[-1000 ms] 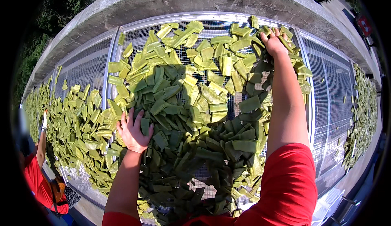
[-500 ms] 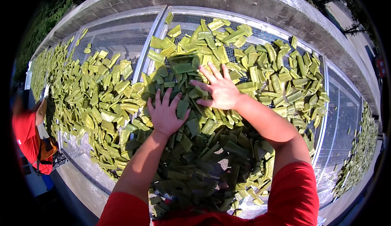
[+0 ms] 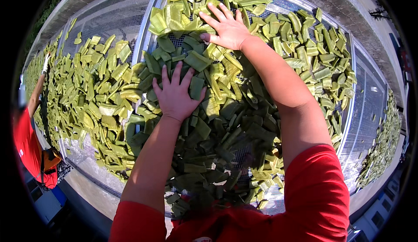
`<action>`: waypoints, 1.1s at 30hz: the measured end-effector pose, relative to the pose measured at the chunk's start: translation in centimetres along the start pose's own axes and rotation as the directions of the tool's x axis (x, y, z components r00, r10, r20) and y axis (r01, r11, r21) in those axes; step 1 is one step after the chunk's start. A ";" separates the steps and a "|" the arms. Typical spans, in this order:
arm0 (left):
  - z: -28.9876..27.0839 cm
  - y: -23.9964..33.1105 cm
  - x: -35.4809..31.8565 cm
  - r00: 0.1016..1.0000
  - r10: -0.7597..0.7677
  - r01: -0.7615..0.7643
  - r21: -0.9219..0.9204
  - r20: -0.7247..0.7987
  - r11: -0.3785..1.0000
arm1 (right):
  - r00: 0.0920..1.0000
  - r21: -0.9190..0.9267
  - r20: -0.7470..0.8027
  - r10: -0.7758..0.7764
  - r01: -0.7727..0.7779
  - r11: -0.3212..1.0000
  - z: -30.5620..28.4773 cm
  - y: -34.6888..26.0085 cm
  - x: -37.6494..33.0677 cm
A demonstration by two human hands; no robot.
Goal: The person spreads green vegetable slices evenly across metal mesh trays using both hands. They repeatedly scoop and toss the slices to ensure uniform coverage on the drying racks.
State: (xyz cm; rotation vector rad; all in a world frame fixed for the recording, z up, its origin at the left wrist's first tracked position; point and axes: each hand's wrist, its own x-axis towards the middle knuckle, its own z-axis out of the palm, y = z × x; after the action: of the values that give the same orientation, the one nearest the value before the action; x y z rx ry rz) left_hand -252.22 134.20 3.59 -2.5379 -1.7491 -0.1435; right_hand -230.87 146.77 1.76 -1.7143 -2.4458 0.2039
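Thick green cut pieces (image 3: 98,107), which look like chopped fleshy plant leaves, lie loosely spread and heaped on a metal mesh rack (image 3: 111,13). My left hand (image 3: 176,96) rests palm down on the pieces near the middle, its fingers spread, with one dark green piece (image 3: 197,88) beside the forefinger and thumb. Farther away and to the right, my right hand (image 3: 228,30) lies flat over paler pieces, fingers spread too. Neither hand grips anything. Shadow covers the heap (image 3: 226,142) between my forearms.
A metal frame bar (image 3: 146,28) divides the mesh panels. Behind the rack runs a concrete wall (image 3: 331,2). More pieces (image 3: 383,150) lie on the far-right panel. At the left, another person in a red shirt (image 3: 28,142) reaches a white-gloved hand (image 3: 46,63) over the rack.
My right hand has slid farther away over the pieces, with its arm stretching out. My left hand remains on the heap. The view has shifted, and the other person's arm reaches farther out.
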 end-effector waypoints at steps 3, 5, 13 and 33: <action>0.3 -0.1 0.1 1.000 -0.002 0.002 0.022 -0.005 1.000 | 0.996 0.047 0.074 -0.043 0.040 0.998 -0.6 1.0 -8.7; -0.4 0.5 0.1 0.998 0.009 -0.009 0.000 -0.067 1.000 | 0.994 0.007 0.106 -0.002 0.002 1.000 -1.7 0.1 -13.8; -3.5 11.0 -10.6 0.973 0.230 -0.213 -0.430 -0.013 0.877 | 0.781 0.185 0.602 0.165 -0.337 0.923 -8.0 -3.0 -28.6; -8.5 16.7 -32.1 0.509 0.843 -0.557 -0.680 0.175 0.477 | 0.873 0.179 0.155 0.463 -0.486 0.855 -9.4 -15.7 -61.1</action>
State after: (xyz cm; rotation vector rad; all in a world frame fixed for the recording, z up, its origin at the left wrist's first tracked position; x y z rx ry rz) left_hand -248.32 97.56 8.70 -3.7939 -0.4422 0.0871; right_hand -222.89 84.20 11.42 -2.2204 -1.9213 0.6037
